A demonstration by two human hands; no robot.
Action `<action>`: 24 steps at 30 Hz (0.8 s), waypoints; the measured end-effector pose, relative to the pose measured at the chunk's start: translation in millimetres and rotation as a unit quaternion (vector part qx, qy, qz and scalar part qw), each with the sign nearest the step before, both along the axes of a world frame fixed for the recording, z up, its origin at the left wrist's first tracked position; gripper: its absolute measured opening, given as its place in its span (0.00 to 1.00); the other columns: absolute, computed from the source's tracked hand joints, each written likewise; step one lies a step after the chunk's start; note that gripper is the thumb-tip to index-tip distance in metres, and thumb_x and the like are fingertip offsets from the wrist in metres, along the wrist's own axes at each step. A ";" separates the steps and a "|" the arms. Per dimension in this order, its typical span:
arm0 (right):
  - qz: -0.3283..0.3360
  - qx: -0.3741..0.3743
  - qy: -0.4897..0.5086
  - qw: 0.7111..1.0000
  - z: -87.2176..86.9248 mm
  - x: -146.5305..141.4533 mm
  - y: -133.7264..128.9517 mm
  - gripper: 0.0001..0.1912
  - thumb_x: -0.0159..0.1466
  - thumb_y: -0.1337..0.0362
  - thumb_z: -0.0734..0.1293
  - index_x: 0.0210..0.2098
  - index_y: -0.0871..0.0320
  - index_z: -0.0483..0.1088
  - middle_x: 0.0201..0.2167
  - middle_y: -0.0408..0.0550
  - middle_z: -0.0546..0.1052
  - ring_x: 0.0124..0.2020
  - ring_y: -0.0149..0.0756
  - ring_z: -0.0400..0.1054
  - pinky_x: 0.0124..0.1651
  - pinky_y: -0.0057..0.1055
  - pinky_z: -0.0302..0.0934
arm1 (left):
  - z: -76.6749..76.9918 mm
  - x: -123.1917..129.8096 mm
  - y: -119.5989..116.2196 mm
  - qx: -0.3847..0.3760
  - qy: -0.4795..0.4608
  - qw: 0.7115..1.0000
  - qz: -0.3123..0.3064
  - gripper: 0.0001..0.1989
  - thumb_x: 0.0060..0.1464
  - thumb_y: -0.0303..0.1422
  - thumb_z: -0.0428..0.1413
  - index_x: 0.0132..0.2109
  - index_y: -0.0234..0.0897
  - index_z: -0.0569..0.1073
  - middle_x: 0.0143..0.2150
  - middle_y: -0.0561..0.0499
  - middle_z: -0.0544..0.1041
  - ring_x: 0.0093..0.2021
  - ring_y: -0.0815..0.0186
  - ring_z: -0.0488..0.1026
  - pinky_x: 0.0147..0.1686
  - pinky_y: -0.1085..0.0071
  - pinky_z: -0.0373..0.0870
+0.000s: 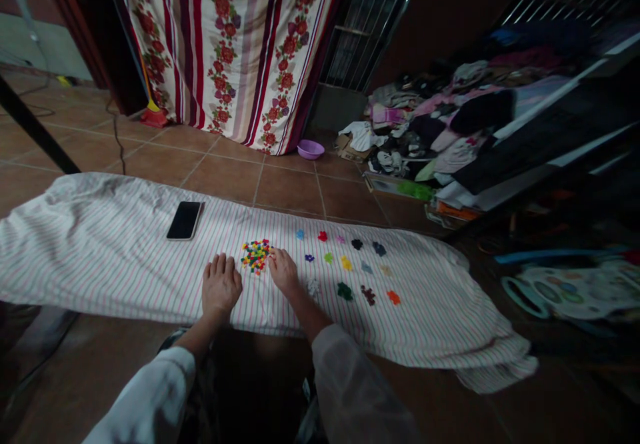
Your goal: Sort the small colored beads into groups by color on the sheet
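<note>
A mixed pile of tiny coloured pieces [256,256] lies on the striped cloth [135,257]. My left hand [221,285] rests flat on the cloth, just left of the pile, fingers spread and holding nothing. At the pile's right edge, my right hand [284,271] has its fingers drawn together; whatever they hold is too small to name. To its right are several small single-colour heaps, among them red [323,236], black [357,244], yellow [346,263], dark green [345,291], brown [369,295] and orange [393,297]. A whitish heap [313,288] is beside my right forearm.
A phone [185,221] lies on the cloth behind my left hand. Beyond the cloth are a purple basin [311,149] on the tiled floor, a floral curtain [235,44] and a large pile of clothes [440,114] at the right.
</note>
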State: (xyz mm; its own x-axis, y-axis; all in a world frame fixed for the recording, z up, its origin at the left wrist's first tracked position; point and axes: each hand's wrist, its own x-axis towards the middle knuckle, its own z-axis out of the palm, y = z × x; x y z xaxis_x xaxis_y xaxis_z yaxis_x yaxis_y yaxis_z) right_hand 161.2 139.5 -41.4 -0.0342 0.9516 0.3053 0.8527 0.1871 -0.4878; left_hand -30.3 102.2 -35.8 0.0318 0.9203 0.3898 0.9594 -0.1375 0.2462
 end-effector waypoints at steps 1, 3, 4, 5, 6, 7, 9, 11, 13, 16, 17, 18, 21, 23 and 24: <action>0.001 0.008 0.006 1.000 -1.4 0.4 -1.2 0.13 0.67 0.68 0.58 0.47 0.56 0.71 0.42 0.52 0.76 0.45 0.40 0.69 0.52 0.34 0.64 | 0.2 0.0 -0.2 0.000 0.002 1.000 0.000 0.22 0.60 0.32 0.46 0.58 0.31 0.71 0.62 0.35 0.70 0.65 0.49 0.63 0.63 0.51 0.55; 0.005 0.015 0.013 1.000 -3.7 1.2 -2.8 0.14 0.68 0.68 0.58 0.47 0.56 0.72 0.41 0.52 0.76 0.45 0.39 0.69 0.52 0.34 0.64 | 1.7 0.1 -0.7 -0.006 0.001 1.000 -0.004 0.22 0.60 0.32 0.45 0.58 0.30 0.70 0.62 0.34 0.70 0.65 0.48 0.63 0.63 0.51 0.55; 0.007 0.015 0.014 1.000 -4.5 1.6 -3.3 0.14 0.68 0.68 0.58 0.47 0.56 0.72 0.41 0.52 0.75 0.45 0.38 0.69 0.52 0.33 0.63 | 2.6 0.0 -0.9 -0.010 -0.003 1.000 -0.006 0.22 0.60 0.32 0.45 0.58 0.29 0.70 0.62 0.33 0.70 0.65 0.48 0.62 0.63 0.50 0.55; 0.008 0.013 0.016 1.000 -5.1 1.9 -3.5 0.14 0.68 0.68 0.58 0.45 0.56 0.73 0.40 0.51 0.75 0.44 0.38 0.70 0.51 0.32 0.63 | 3.6 0.0 -1.1 -0.013 -0.009 1.000 -0.008 0.22 0.60 0.32 0.45 0.58 0.28 0.70 0.62 0.33 0.69 0.65 0.48 0.62 0.64 0.50 0.54; 0.009 0.012 0.018 1.000 -5.5 2.1 -3.7 0.13 0.68 0.67 0.58 0.45 0.56 0.73 0.40 0.51 0.75 0.44 0.38 0.70 0.51 0.32 0.63 | 4.4 -0.1 -1.3 -0.016 -0.013 1.000 -0.010 0.22 0.60 0.32 0.45 0.57 0.28 0.70 0.62 0.32 0.69 0.66 0.47 0.61 0.64 0.50 0.54; 0.009 0.011 0.021 1.000 -5.7 2.1 -3.8 0.13 0.68 0.67 0.58 0.44 0.56 0.73 0.40 0.51 0.75 0.44 0.38 0.70 0.51 0.32 0.63 | 4.9 -0.2 -1.3 -0.017 -0.015 1.000 -0.011 0.22 0.60 0.32 0.45 0.57 0.27 0.70 0.62 0.32 0.69 0.66 0.47 0.61 0.64 0.50 0.54; 0.005 0.013 0.028 1.000 -5.6 2.0 -4.2 0.13 0.68 0.67 0.58 0.44 0.56 0.73 0.40 0.51 0.75 0.44 0.38 0.70 0.51 0.31 0.63 | 5.3 -0.3 -1.3 -0.015 -0.015 1.000 -0.008 0.22 0.61 0.32 0.44 0.57 0.28 0.70 0.62 0.33 0.69 0.66 0.48 0.62 0.64 0.50 0.54; 0.002 0.015 0.034 0.999 -4.8 1.7 -5.1 0.12 0.69 0.67 0.58 0.43 0.56 0.73 0.40 0.50 0.75 0.44 0.37 0.70 0.51 0.31 0.63 | 5.3 -0.1 -1.1 -0.015 -0.013 1.000 -0.007 0.22 0.61 0.32 0.44 0.57 0.29 0.70 0.62 0.34 0.70 0.65 0.48 0.62 0.63 0.50 0.55; 0.000 0.017 0.039 0.999 -3.6 1.5 -6.4 0.11 0.69 0.66 0.58 0.43 0.55 0.72 0.40 0.50 0.75 0.45 0.38 0.70 0.51 0.31 0.63 | 5.5 0.2 -1.2 -0.014 -0.009 1.000 -0.007 0.22 0.61 0.32 0.44 0.57 0.29 0.70 0.62 0.34 0.70 0.65 0.48 0.62 0.63 0.51 0.55; 0.001 0.019 0.047 0.999 -2.1 1.4 -8.3 0.11 0.69 0.67 0.57 0.43 0.55 0.71 0.41 0.51 0.75 0.45 0.38 0.69 0.51 0.32 0.63 | 6.5 0.6 -1.7 -0.009 0.003 1.000 -0.005 0.21 0.61 0.32 0.44 0.57 0.30 0.71 0.62 0.34 0.70 0.64 0.49 0.63 0.63 0.51 0.55; -0.002 0.020 0.050 0.999 -2.1 1.4 -8.7 0.11 0.69 0.67 0.57 0.43 0.56 0.71 0.41 0.51 0.75 0.45 0.38 0.70 0.51 0.32 0.63 | 6.9 0.6 -1.9 -0.007 0.005 1.000 -0.004 0.21 0.61 0.32 0.44 0.57 0.30 0.71 0.61 0.34 0.70 0.64 0.49 0.63 0.63 0.51 0.55; -0.005 0.022 0.053 0.998 -2.4 1.3 -9.0 0.11 0.68 0.67 0.57 0.43 0.56 0.70 0.41 0.51 0.75 0.45 0.38 0.70 0.51 0.33 0.63 | 7.2 0.6 -2.1 -0.007 0.005 1.000 -0.003 0.21 0.61 0.33 0.45 0.57 0.30 0.71 0.61 0.35 0.71 0.64 0.50 0.64 0.63 0.52 0.56; -0.017 0.029 0.065 0.997 -4.7 0.8 -9.0 0.11 0.68 0.69 0.57 0.42 0.56 0.70 0.40 0.51 0.76 0.44 0.38 0.70 0.50 0.32 0.64 | 7.5 0.7 -2.0 -0.006 0.006 1.000 -0.002 0.21 0.61 0.33 0.45 0.56 0.30 0.71 0.61 0.35 0.71 0.64 0.50 0.64 0.63 0.52 0.56; -0.024 0.035 0.076 0.996 -6.4 0.3 -8.4 0.10 0.67 0.69 0.57 0.41 0.56 0.69 0.39 0.50 0.76 0.44 0.38 0.70 0.50 0.32 0.64 | 7.0 0.8 -1.6 -0.001 0.018 1.000 0.000 0.21 0.61 0.33 0.45 0.56 0.29 0.71 0.60 0.35 0.71 0.63 0.50 0.64 0.63 0.52 0.57; -0.028 0.039 0.082 0.995 -7.0 0.1 -8.1 0.10 0.67 0.69 0.58 0.41 0.56 0.70 0.38 0.50 0.76 0.43 0.37 0.70 0.49 0.32 0.64 | 6.6 0.9 -1.3 0.002 0.026 1.000 0.001 0.21 0.61 0.33 0.45 0.56 0.29 0.71 0.60 0.35 0.71 0.63 0.49 0.65 0.62 0.52 0.58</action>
State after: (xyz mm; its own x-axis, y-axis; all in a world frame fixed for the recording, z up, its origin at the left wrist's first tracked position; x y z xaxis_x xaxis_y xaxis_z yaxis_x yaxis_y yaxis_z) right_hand 161.3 131.4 -48.5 0.0746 0.9238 0.3755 0.7731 0.1842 -0.6069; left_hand -29.4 100.9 -29.2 0.0499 0.9192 0.3905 0.9712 -0.1358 0.1957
